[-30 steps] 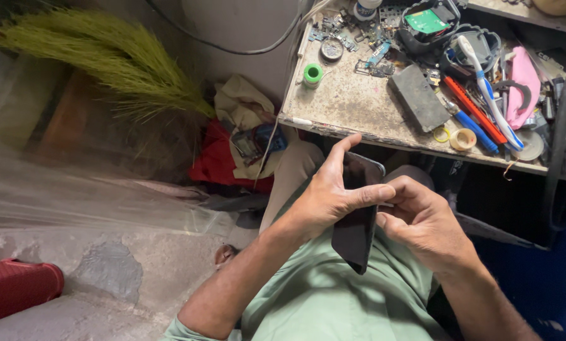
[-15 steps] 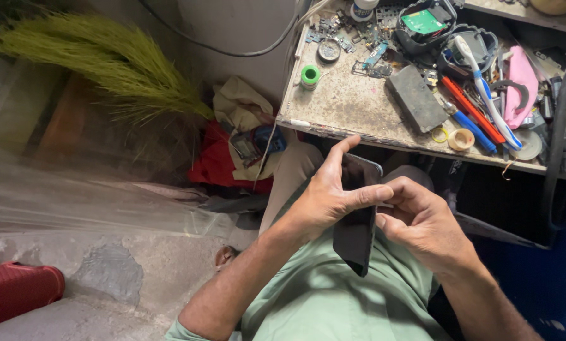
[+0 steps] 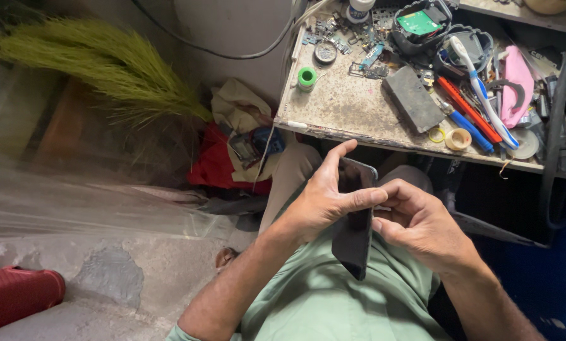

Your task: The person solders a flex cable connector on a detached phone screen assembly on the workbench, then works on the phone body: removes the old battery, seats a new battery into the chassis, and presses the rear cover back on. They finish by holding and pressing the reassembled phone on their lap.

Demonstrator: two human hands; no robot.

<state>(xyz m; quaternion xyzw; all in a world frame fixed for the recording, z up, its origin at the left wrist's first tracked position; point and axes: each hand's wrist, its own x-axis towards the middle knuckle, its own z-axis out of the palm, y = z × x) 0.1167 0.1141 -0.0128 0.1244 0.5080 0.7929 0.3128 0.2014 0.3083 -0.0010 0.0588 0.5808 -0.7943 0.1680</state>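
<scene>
Close in, over a green shirt (image 3: pixel 321 303), the left hand (image 3: pixel 321 202) wraps a dark phone (image 3: pixel 354 243) held upright above the lap, its thumb laid across the front and a finger up along the top edge. The right hand (image 3: pixel 422 224) curls shut against the phone's right edge, fingertips pressed to it. Beyond them stands the cluttered tabletop (image 3: pixel 352 107) with a grey block (image 3: pixel 413 99), a green spool (image 3: pixel 306 77) and a red screwdriver (image 3: pixel 467 108). Off left, a grass broom (image 3: pixel 106 63) lies above a red cloth (image 3: pixel 216 165)
</scene>
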